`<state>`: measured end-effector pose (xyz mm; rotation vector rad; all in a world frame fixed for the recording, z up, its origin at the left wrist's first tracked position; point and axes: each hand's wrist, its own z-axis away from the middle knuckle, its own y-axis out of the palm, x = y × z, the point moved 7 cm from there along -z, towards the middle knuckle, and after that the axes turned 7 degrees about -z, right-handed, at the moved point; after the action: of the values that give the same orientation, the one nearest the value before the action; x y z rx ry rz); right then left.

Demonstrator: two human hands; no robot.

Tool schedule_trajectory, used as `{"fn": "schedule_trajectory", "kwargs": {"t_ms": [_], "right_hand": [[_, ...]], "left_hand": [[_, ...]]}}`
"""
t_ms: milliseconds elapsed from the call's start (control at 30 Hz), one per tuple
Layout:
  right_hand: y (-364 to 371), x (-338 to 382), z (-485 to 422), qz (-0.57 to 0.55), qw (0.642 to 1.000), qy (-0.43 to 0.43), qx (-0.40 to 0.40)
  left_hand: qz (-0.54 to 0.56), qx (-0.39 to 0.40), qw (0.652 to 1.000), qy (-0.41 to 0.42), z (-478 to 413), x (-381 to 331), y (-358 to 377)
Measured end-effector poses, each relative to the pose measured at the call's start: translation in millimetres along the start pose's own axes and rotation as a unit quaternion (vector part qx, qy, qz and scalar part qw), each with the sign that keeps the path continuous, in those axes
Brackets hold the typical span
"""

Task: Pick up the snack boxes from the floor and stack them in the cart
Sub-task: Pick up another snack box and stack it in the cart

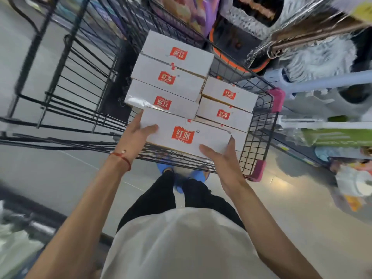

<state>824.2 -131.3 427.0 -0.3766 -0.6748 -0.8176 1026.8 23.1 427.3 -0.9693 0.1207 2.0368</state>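
Several white snack boxes with red logos fill the black wire cart (259,137), stacked in rows; one lies at the far end (177,51) and a lower pair sits on the right (229,93). The nearest box (183,135) is held above the cart's near edge. My left hand (134,135) grips its left end, thumb on top. My right hand (223,158) grips its right near corner, thumb on top and fingers along the side.
A second black wire cart (66,81) stands to the left. Shelves with packaged goods and mop heads (314,55) crowd the right side. Grey floor (50,178) lies below, with my legs and blue shoes under the cart's near edge.
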Motion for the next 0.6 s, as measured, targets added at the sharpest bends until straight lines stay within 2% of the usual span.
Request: {"fn": "schedule_trajectory", "kwargs": {"t_ms": [200,400,600], "right_hand": [[50.3,-8.5,-23.5,0.059,0.996,0.057,0.040],[82.3,-21.7,-47.1,0.105,0.990,0.087,0.037],[99.2,-30.0,-67.3,0.122,0.989,0.082,0.031]], "left_hand": [[-0.074,-0.040,0.996,-0.041,-32.5,14.9,-36.7],[-0.185,-0.060,0.979,-0.052,-69.8,16.4,-60.1],[-0.199,-0.077,0.975,-0.070,-91.9,38.1,-66.6]]}}
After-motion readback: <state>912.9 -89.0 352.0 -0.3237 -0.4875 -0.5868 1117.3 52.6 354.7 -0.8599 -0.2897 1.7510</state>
